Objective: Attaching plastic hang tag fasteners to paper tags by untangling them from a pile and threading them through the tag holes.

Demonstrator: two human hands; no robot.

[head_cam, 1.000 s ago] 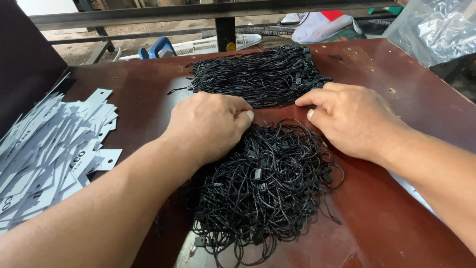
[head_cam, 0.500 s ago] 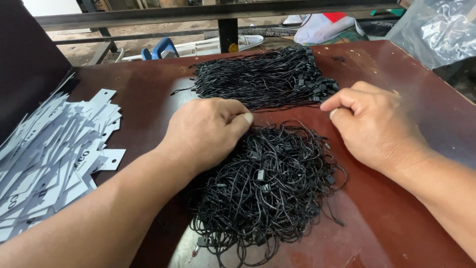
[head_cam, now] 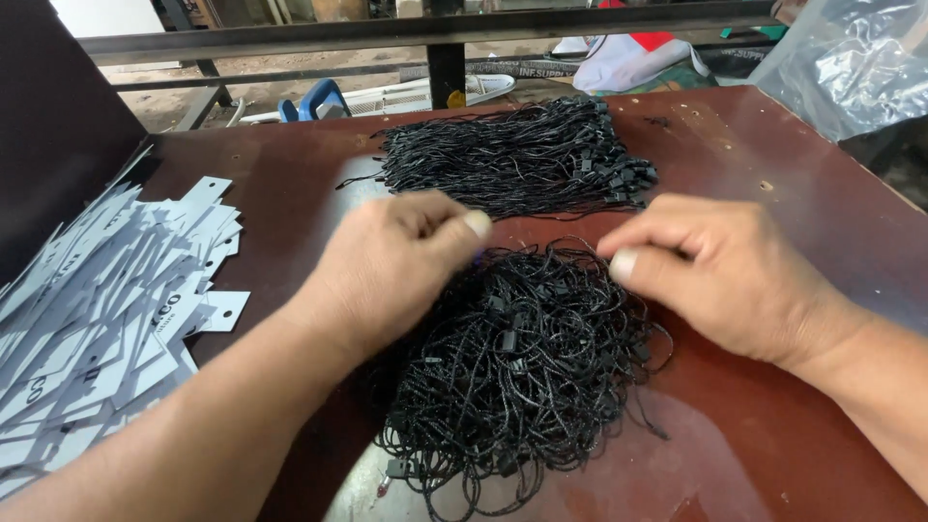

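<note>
A tangled heap of black tag strings [head_cam: 512,372] lies on the dark red table [head_cam: 802,193] in front of me. My left hand [head_cam: 387,266] rests on the heap's upper left edge, fingers curled, thumb and forefinger pinched. My right hand [head_cam: 720,271] sits at the heap's upper right edge, thumb pressed to the fingers. A thin string may run between the two hands, too fine to make out. A second, tidier bundle of black strings [head_cam: 517,159] lies farther back.
A fanned pile of pale grey paper tags [head_cam: 97,309] covers the table's left side beside a dark panel [head_cam: 53,145]. A clear plastic bag [head_cam: 851,58] sits at the far right corner. A metal rail [head_cam: 435,24] runs behind the table.
Both hands have lifted off the heap's middle and moved apart toward its top edge. The right hand slid to the right, and the fingers of both now pinch.
</note>
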